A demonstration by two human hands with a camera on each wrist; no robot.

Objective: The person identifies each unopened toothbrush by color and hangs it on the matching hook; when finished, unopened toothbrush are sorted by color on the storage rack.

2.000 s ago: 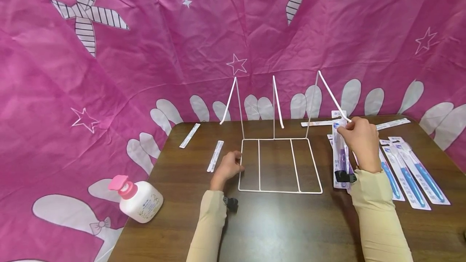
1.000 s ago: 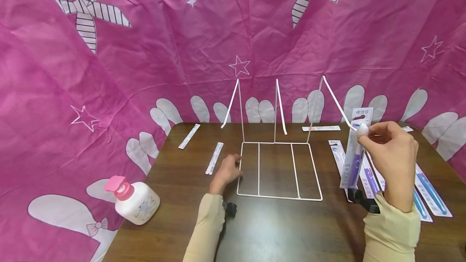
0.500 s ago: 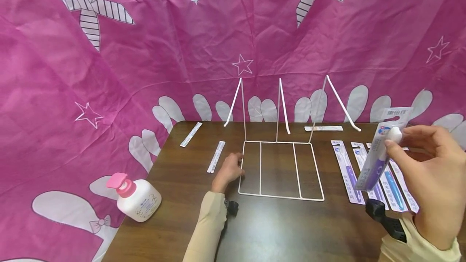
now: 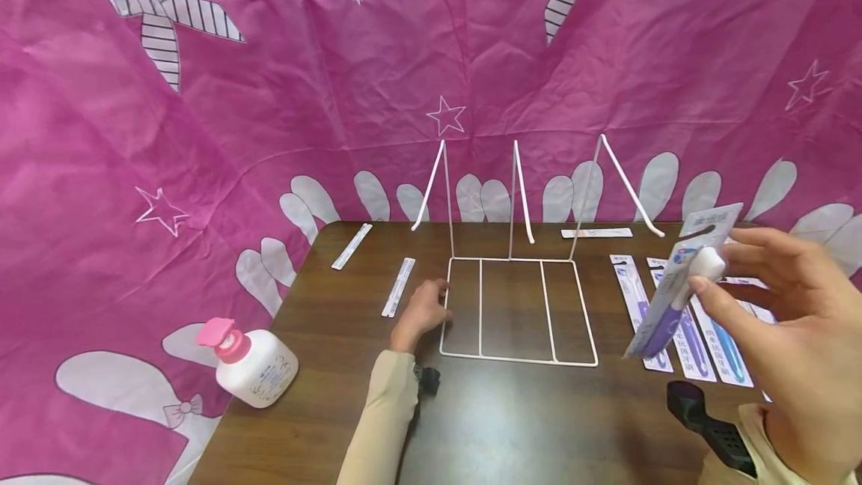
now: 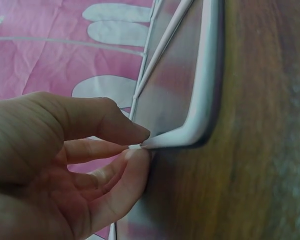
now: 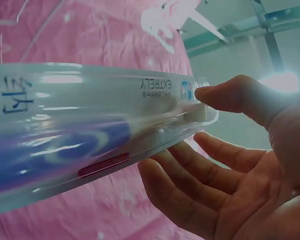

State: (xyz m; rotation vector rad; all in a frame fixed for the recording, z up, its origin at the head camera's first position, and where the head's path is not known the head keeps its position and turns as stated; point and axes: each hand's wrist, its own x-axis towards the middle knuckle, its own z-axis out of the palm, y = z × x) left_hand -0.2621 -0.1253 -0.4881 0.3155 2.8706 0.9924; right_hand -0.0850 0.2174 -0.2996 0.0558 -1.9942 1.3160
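On the table (image 4: 512, 425), right side: a row of toothbrush packs (image 4: 694, 346) lies flat, partly covered by the right hand (image 4: 795, 320).
Held pack (image 4: 676, 294): tilted, raised off the table, right of the rack (image 4: 481, 309).
Progress (judged): partly complete; packs in the row appear dealt with, while the held pack is not yet set down. No pack hangs from the rack.
Left hand (image 4: 422, 314): thumb and fingertips pinched together on the rack's side bar.
Right hand: clamped on the held pack's brush-head end, thumb and fingers separated by its thickness; lower fingers loosely curved.
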